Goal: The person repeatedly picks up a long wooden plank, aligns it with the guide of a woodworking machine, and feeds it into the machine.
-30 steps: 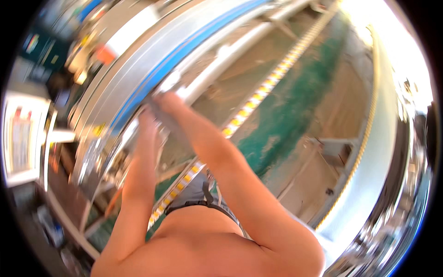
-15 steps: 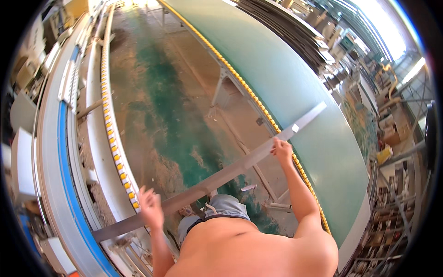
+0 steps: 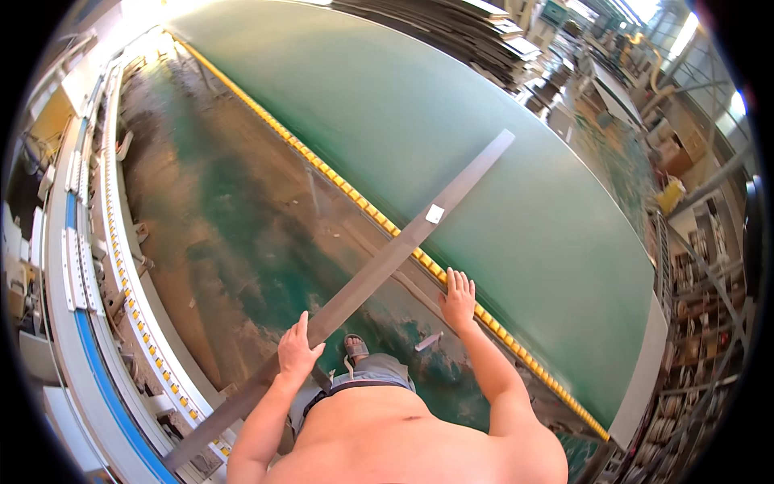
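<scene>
A person stands between two long work surfaces and handles a long flat metal bar, a grey strip with a small pale label stuck near its upper part. The bar runs diagonally: its far end lies on the large green-topped desk near the desk's near edge, it crosses the yellow-marked edge strip of that desk, spans the gap over the floor, and its low end reaches the roller conveyor rail at the person's left.

The left hand rests on the bar's lower half, palm down, fingers pressed together and laid along the metal; whether they curl under its edge cannot be told. The right hand is off the bar, just beside it, flat on the near edge of the green desk with fingers spread open and holding nothing, touching the yellow edge strip.

Below the bar, the stained green and brown concrete floor shows, with one sandalled foot and a small pale scrap beside it. Stacked grey sheets lie beyond the far edge of the desk, and cluttered shelving stands past its right end. A blue stripe runs along the conveyor's outer side.
</scene>
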Demonstrator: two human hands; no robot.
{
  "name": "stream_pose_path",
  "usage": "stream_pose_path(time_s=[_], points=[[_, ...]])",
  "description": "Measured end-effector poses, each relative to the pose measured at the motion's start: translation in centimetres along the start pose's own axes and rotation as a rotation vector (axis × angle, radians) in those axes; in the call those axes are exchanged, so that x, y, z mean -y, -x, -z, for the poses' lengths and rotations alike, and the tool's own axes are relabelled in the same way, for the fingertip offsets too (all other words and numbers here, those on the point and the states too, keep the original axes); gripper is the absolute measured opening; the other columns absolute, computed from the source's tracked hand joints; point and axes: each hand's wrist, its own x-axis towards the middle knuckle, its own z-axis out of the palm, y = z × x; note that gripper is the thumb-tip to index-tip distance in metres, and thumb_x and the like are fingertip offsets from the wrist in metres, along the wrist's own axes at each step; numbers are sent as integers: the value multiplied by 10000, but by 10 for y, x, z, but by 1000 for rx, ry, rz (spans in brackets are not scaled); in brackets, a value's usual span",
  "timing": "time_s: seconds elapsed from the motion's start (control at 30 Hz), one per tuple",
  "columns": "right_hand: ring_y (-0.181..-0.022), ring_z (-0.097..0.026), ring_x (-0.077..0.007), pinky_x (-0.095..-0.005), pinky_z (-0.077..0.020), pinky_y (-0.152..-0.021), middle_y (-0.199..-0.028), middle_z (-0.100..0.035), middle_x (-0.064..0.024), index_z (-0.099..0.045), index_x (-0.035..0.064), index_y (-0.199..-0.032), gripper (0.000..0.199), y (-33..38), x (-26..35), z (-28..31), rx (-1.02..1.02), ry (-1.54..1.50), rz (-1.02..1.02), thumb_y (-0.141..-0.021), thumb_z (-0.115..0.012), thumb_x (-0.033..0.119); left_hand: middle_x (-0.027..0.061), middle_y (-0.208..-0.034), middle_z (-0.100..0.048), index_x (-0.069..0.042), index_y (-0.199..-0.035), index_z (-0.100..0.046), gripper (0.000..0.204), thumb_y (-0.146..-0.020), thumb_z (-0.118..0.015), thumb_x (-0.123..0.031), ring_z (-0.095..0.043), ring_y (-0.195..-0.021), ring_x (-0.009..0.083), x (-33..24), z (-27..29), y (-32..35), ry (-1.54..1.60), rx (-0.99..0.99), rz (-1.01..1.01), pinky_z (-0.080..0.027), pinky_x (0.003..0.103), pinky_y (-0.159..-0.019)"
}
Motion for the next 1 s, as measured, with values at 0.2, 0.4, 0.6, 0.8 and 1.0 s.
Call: stream_pose_path(time_s=[0.2,0.4,0.6,0.8,1.0], points=[[-1317,-377,-302,-521,-266,-1098,-1351,-455,-136,-363,79,-1413,698,-44,33,-6,31,3,116,-803,-652,259,145,-1116,-618,-100,-1366,-417,852,-621,-814,-216,-598,-1020,320,24,24,-25,8,-18,46,-471,407,-906],[-1320,-368,-308,-524,-256,-1101,-1362,-436,-135,-348,77,-1417,709,-76,66,-11,79,-17,178,-810,-645,291,145,-1129,-622,-94,-1332,-444,809,-620,-810,-216,-600,-1015,317,57,40,-47,8,-62,27,-466,413,-899],[-1321,-360,-320,-510,-247,-1109,-1352,-444,-143,-341,70,-1418,739,-105,92,-15,112,-47,183,-781,-675,245,142,-1086,-632,-93,-1312,-452,795,-613,-806,-231,-601,-997,307,84,56,-73,20,-48,-14,-437,413,-910],[-1335,-339,-324,-504,-234,-1117,-1377,-421,-145,-320,86,-1433,772,-136,126,-20,165,-31,155,-772,-680,258,130,-1050,-633,-85,-1279,-465,788,-585,-824,-188,-600,-972,294,106,67,-93,50,-88,-47,-418,412,-908],[-1362,-308,-319,-486,-215,-1128,-1401,-406,-141,-332,85,-1429,765,-169,157,-26,189,-22,146,-781,-682,292,110,-1049,-615,-83,-1282,-457,795,-583,-826,-177,-587,-988,277,125,77,-113,58,-99,-74,-397,421,-934]])
